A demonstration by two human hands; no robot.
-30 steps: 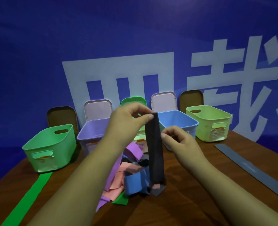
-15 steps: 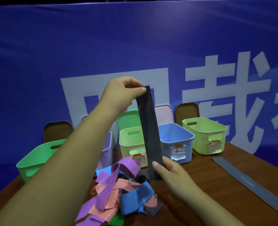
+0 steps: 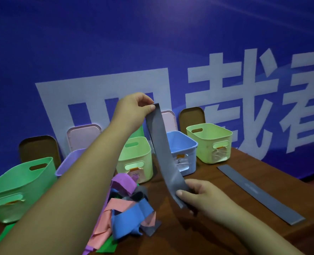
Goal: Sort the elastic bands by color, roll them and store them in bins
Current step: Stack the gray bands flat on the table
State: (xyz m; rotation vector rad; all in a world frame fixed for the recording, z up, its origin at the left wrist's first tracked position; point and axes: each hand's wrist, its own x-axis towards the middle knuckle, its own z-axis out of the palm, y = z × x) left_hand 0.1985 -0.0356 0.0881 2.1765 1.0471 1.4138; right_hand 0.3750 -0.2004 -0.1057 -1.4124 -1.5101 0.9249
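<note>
1. Right hand [image 3: 198, 192]: shifted right, away from the band pile [image 3: 128, 205], since the earlier frame; fingers pinch the dark grey band [image 3: 161, 153] near its lower end.
2. Left hand [image 3: 134, 109]: raised; fingers pinch the band's top.
3. Dark grey band: slants between both hands, above the surface [image 3: 180, 240], before the blue bin [image 3: 185, 148].
4. Second grey band [image 3: 259, 194]: flat, right.

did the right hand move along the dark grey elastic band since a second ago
Yes. The right hand slid down the dark grey elastic band, from level with the rim of the blue plastic bin to below its base.
</note>
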